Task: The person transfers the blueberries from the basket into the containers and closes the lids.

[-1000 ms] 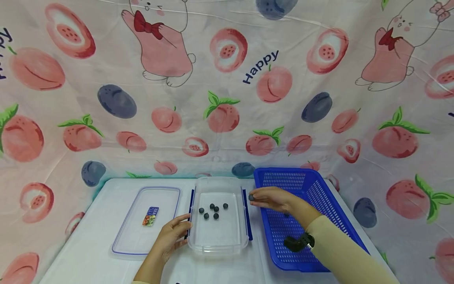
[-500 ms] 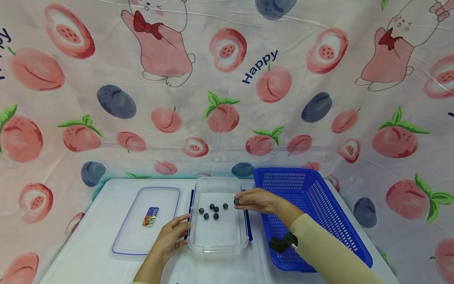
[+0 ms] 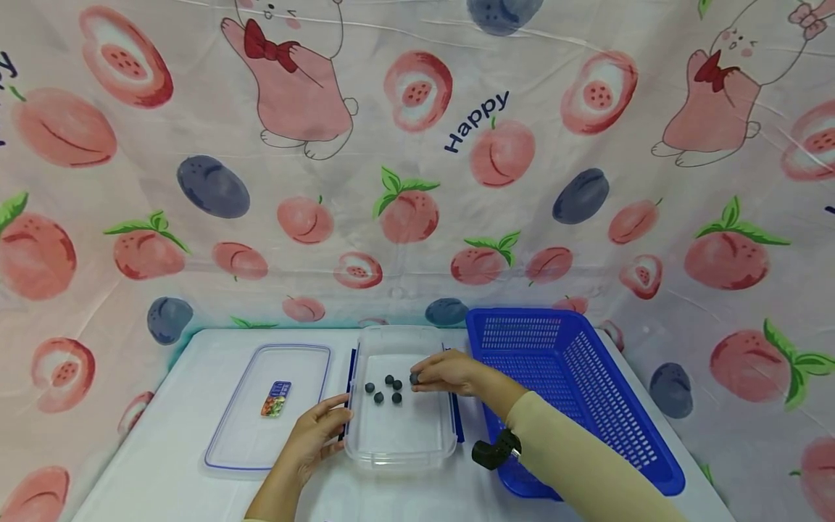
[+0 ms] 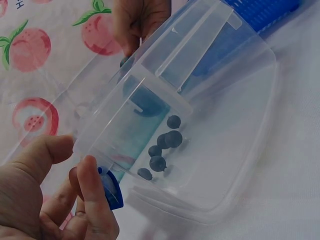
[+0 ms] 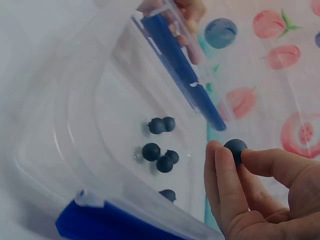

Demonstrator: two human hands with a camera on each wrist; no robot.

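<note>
Placing step, as judged from posture: the right hand (image 3: pixel 450 371) pinches a dark berry (image 5: pixel 235 150) above the clear container (image 3: pixel 401 429), nearer its right edge, while the left hand (image 3: pixel 320 429) grips the container's left edge. The container stands between the left and right edges of the white surface (image 3: pixel 163 435); six loose berries (image 5: pixel 151 152) lie on its floor. The next move probably calls for lowering the pinched berry and parting the fingers gently. In the head view the right hand hides one loose berry; the sleeve (image 3: pixel 574 449) masks part of the blue basket (image 3: pixel 527 312) near the surface's right edge. The pinched berry's height is hard to judge.
</note>
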